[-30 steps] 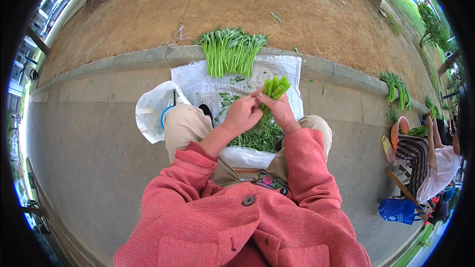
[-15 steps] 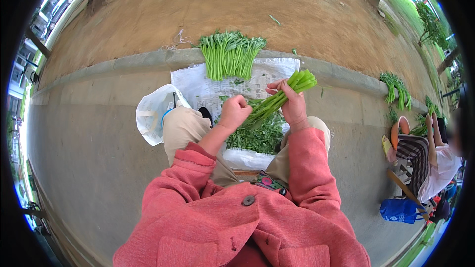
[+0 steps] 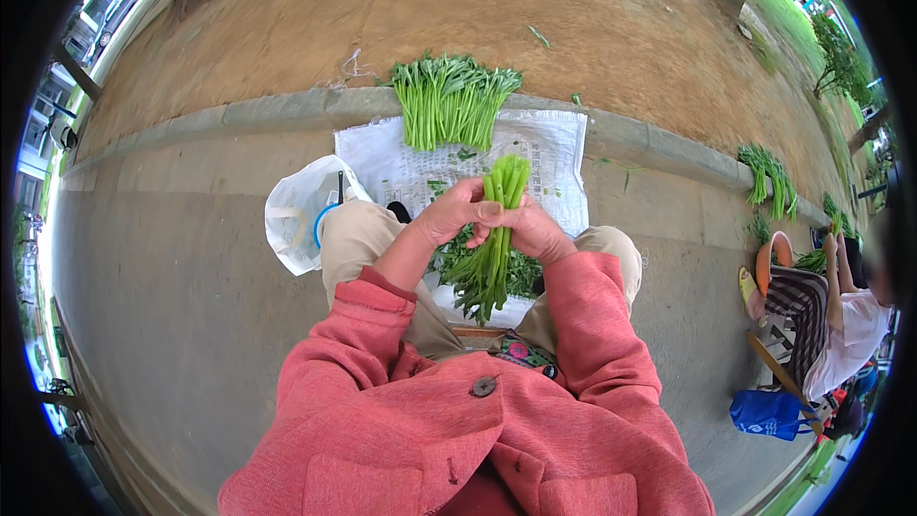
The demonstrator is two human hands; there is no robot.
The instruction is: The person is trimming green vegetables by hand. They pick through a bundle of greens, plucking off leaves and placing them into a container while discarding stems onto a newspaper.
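A bunch of long-stemmed leafy greens point(image 3: 492, 263) is held upright between my knees, cut stem ends pointing away from me and leaves hanging toward my lap. My left hand point(image 3: 451, 214) is closed around its left side, fingers across the stems. From the right, my right hand point(image 3: 537, 231) also grips the bunch, and the two hands meet at its middle. Below them, loose leaves point(image 3: 525, 275) are heaped on a white woven sack point(image 3: 564, 148). A neat row of the same greens point(image 3: 451, 115) lies on the sack's far side, leaves over the kerb.
A white bag point(image 3: 287, 220) stands beside my left knee, with a blue ring-shaped thing in it. The concrete kerb point(image 3: 650, 139) runs behind the sack. At the far right a seated person point(image 3: 850, 334) handles greens beside an orange basin point(image 3: 764, 263) and a blue bag point(image 3: 769, 413).
The bunch has turned from slanting right to upright and come nearer the middle. My left hand has moved from the leafy end onto the stems; my right hand has moved left and lower.
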